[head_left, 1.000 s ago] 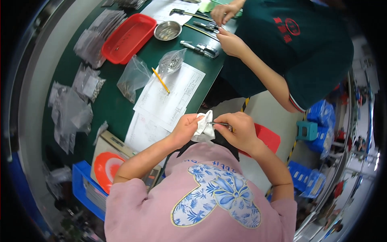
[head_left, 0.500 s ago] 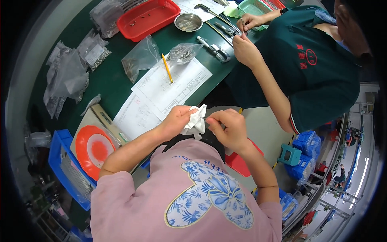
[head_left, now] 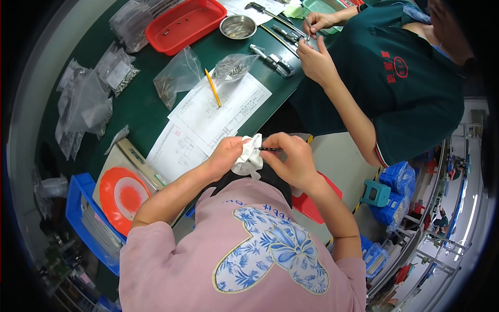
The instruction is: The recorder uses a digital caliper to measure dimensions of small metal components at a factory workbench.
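Observation:
My left hand (head_left: 226, 157) is closed around a crumpled white cloth (head_left: 247, 163) in front of my chest. My right hand (head_left: 294, 162) pinches a thin dark rod (head_left: 271, 149), its left end touching the cloth. Whatever lies inside the cloth's folds is hidden. Just beyond my hands, printed sheets (head_left: 208, 127) lie on the green table (head_left: 136, 106), with a yellow pencil (head_left: 213, 88) on top. A clear bag of small metal parts (head_left: 234, 67) rests at the sheets' far edge.
At left stands a scale with a red-orange dish (head_left: 123, 200), beside a blue bin (head_left: 83, 218). Farther back are bagged parts (head_left: 86, 104), a red tray (head_left: 187, 23), a steel bowl (head_left: 238, 27) and a caliper (head_left: 267, 11). A co-worker (head_left: 395, 78) handles a small piece at right.
More of the dark rod now shows between my right fingers, and that hand's grip has shifted. My left hand still holds the cloth. The co-worker's fingers have moved slightly.

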Motion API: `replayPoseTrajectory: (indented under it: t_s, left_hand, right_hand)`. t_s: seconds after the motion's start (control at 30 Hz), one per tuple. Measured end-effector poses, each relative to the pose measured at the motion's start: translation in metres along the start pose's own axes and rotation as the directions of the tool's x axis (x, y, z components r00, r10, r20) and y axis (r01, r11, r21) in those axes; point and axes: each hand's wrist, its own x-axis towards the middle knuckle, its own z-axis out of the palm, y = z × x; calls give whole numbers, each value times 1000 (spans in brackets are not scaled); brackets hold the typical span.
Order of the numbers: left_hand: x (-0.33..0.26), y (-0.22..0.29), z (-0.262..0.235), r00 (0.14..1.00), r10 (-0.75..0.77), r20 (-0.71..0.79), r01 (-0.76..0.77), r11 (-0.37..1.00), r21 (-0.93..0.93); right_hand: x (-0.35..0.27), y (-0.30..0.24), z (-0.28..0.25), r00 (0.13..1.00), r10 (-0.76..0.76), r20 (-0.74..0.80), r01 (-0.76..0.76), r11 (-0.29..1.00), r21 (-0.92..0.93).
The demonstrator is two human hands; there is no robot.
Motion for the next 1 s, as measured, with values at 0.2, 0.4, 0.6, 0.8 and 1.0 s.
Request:
replayPoseTrajectory:
  t_s: [0.2, 0.4, 0.6, 0.8, 1.0]
  left_hand:
    - [0, -3, -6, 1000, -19, 22, 18, 999, 37]
    - [-4, -1, -5, 997, -79, -13, 79, 996, 43]
    - [-3, -8, -9, 998, -55, 27, 55, 998, -29]
    - [-1, -13, -14, 997, -58, 53, 58, 998, 4]
    - [2, -11, -10, 995, -101, -9, 101, 995, -1]
  right_hand:
    - [2, 7, 1, 984, -170, 52, 176, 975, -134]
    - [0, 12, 2, 963, 21, 269, 19, 989, -147]
    - [2, 2, 5, 991, -25, 133, 35, 997, -71]
    - [-1, 3, 6, 982, 38, 187, -26, 998, -65]
    - [-3, 10, 5, 951, 138, 276, -98, 983, -153]
